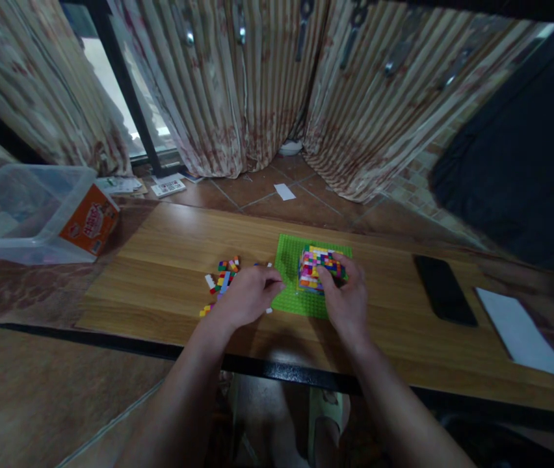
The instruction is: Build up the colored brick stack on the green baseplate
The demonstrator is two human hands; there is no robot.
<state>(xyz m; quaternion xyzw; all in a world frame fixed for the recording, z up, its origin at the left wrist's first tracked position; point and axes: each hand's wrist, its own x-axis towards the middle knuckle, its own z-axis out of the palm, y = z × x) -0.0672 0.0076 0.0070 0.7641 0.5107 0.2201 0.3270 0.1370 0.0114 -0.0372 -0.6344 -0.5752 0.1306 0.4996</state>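
Observation:
On a green studded baseplate [287, 260] stands a low block of many-coloured toy building bricks [310, 273]. My right hand [349, 296] rests on the right side of this block, thumb and fingers bent over its top. Over the plate's left edge, my left hand [252, 292] has its thumb and fingertips pinched together; whatever may be between them is too small to make out. Beside and partly behind that hand lie several loose bricks [222, 281] in mixed colours.
The wooden table [160, 253] has a dark front edge. To the right lie a black phone [444, 289] and a white sheet of paper [521, 330]. A clear plastic bin [28, 250] with an orange label stands at the left. Striped curtains [238, 97] hang behind.

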